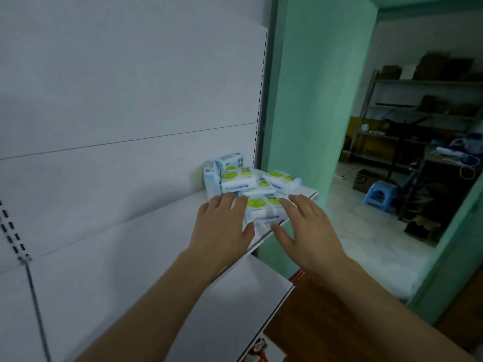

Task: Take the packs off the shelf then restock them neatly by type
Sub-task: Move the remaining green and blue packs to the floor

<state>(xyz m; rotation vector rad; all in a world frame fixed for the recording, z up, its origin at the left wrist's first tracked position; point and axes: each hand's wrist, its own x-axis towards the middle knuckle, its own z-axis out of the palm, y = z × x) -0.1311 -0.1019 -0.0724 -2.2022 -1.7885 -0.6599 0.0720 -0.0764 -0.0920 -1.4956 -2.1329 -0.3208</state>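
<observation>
Head view, and both hands are at the shelf (pixel 156 231)! Packs (pixel 251 182) sit jumbled at its right end, some leaning on the back panel. Left hand (pixel 222 226), fingers spread, rests at the left side of the front pack (pixel 264 209). Right hand (pixel 305 226), fingers also spread, flanks that pack's right side; whether it touches is unclear.
</observation>
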